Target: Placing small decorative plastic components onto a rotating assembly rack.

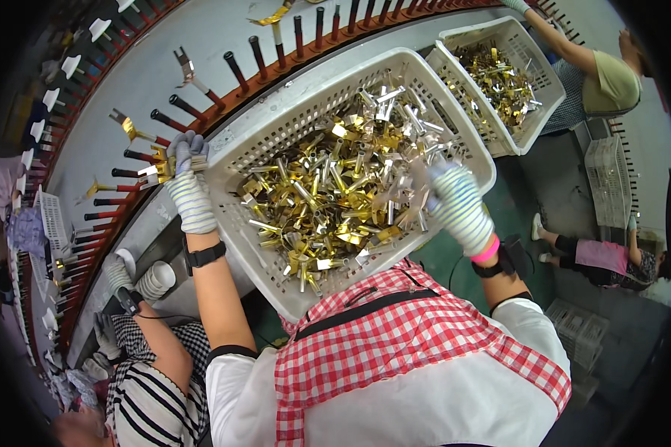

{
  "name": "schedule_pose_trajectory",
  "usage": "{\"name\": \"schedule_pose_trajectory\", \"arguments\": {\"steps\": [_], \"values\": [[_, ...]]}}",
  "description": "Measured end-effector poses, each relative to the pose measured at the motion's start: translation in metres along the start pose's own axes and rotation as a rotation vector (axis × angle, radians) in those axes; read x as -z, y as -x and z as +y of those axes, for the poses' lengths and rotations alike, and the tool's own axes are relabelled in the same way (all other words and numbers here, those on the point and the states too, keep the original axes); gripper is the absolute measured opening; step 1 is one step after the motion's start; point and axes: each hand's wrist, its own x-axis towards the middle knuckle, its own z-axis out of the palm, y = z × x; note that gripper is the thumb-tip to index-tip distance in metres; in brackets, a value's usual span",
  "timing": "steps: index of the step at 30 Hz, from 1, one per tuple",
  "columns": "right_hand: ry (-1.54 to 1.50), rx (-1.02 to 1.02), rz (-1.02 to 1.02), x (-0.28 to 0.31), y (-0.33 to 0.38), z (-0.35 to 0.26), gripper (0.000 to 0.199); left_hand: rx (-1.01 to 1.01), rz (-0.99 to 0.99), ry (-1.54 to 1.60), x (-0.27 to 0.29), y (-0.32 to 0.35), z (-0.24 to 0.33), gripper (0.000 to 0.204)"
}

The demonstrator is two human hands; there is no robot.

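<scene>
My left hand (189,182), in a striped knit glove with grey fingertips, is closed on several gold-and-silver metal pieces (155,173) beside a curved row of upright pegs (137,155). In front of me a large pale plastic basket (455,112) holds a heap of shiny gold and silver metal pieces (335,186), some tubular and some with flat ends. My right hand (461,205), gloved alike, is over the basket's right side. Motion smears its fingers, so I cannot tell whether they hold anything.
A few pegs carry forked metal pieces (130,128). Another pale basket (548,82) of similar pieces stands at the upper right, by a co-worker's arm (566,48). A co-worker in a striped top (153,387) is close on my left, near stacked white cups (156,279).
</scene>
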Motion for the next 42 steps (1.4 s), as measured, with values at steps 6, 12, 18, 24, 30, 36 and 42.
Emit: {"name": "schedule_pose_trajectory", "arguments": {"steps": [6,12,18,24,30,36,42], "values": [[-0.022,-0.164,-0.344,-0.013,0.016,-0.017,0.039,0.001,0.011,-0.009,-0.003,-0.008,0.001,0.035],[0.019,-0.097,-0.371,-0.011,0.019,-0.024,0.039,0.0,-0.037,0.013,-0.003,0.004,0.005,0.035],[-0.12,-0.051,-0.006,0.045,-0.002,-0.045,0.052,0.043,-0.059,0.096,0.009,-0.004,0.017,0.043],[-0.047,0.065,-0.043,-0.016,-0.01,0.001,0.052,0.08,-0.039,0.047,0.001,0.007,0.035,0.043],[-0.216,-0.065,0.017,-0.023,-0.011,-0.012,0.048,0.273,-0.128,0.122,-0.009,0.014,0.051,0.038],[-0.264,-0.075,0.034,-0.023,-0.007,-0.012,0.06,0.203,-0.353,0.171,-0.065,-0.012,0.046,0.029],[-0.034,-0.114,-0.058,-0.02,0.001,-0.016,0.046,-0.229,-0.228,0.042,-0.106,-0.091,0.009,0.028]]}}
